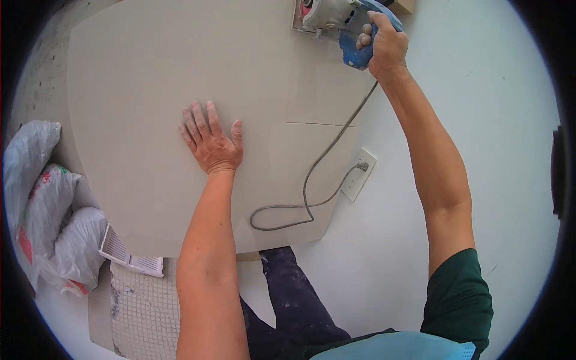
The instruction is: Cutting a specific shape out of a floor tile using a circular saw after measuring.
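A large beige slab [144, 78] lies in front of me, across most of the view's left and middle. My left hand [211, 141], dusty at the fingertips, rests on it palm down with the fingers spread. At the top, my right hand [387, 48] is wrapped around the blue handle of a handheld circular saw [355, 53]. The saw's metal base sits over the slab's far right part; its blade is hidden. A thin L-shaped line [318, 123] runs in the slab just nearer than the saw. The dark cord [308, 180] loops over the slab.
The cord ends in a wall outlet [351, 187] beside the slab's right edge. A white wall [504, 90] fills the right side. Several stuffed plastic bags [48, 198] and a white slotted tray [129, 257] stand at left, near mosaic tiling [144, 306]. A cardboard box [404, 6] shows beyond the saw.
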Tool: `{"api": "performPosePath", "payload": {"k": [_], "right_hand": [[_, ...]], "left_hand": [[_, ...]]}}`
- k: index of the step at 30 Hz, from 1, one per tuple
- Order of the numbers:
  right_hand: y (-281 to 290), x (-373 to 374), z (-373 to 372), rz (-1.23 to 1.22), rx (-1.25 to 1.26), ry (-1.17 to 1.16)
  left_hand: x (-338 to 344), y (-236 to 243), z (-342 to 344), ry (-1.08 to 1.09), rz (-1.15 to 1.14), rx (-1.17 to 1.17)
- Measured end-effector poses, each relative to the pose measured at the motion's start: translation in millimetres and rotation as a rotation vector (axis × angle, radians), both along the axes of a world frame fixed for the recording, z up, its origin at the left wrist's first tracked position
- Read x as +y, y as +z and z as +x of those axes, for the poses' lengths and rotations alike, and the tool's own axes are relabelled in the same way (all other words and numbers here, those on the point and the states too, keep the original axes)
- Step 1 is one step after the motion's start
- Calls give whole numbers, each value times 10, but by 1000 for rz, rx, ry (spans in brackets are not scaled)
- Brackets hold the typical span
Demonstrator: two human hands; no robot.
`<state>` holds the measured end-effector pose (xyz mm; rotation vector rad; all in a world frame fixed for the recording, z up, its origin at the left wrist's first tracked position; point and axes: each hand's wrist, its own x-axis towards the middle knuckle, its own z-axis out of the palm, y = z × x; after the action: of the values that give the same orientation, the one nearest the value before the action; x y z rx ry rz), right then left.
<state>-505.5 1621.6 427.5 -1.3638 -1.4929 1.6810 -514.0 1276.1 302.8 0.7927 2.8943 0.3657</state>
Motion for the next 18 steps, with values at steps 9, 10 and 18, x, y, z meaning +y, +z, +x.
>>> {"api": "performPosePath", "payload": {"k": [9,10,18], "right_hand": [[-6,8,-28,-10,-41,-32],[-15,7,-15,1,-26,-17],[-12,-12,-29,23,-26,-3]], "left_hand": [[-5,-5,7,5,-11,-10],[-8,-8,10,3,-17,-17],[-8,-17,2,3,1,-4]]}}
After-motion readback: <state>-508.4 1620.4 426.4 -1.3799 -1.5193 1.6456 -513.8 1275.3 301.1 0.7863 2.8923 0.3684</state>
